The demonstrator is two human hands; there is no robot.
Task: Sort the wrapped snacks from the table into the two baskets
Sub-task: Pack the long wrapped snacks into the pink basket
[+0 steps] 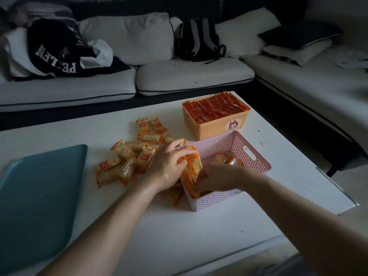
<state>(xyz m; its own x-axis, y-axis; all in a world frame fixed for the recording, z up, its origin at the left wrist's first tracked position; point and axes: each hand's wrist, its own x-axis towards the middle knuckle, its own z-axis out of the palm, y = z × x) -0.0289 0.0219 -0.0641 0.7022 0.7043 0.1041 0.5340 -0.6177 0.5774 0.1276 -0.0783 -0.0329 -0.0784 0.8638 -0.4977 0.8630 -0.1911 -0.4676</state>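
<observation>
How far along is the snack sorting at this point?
Done: the orange basket is packed full of red-wrapped snacks. In hand: left hand grips a row of orange packets inside the pink basket, right hand beside them. Left: a loose pile of orange packets on the table.

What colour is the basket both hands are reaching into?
The basket is pale pink, with a perforated lattice wall; the head view shows it clearly.

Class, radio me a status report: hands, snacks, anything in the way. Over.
Left hand grips orange snack stack at pink basket rim. Right hand inside basket against stack, grip unclear. Loose snacks lie on table; orange basket full. Nothing blocking.
</observation>
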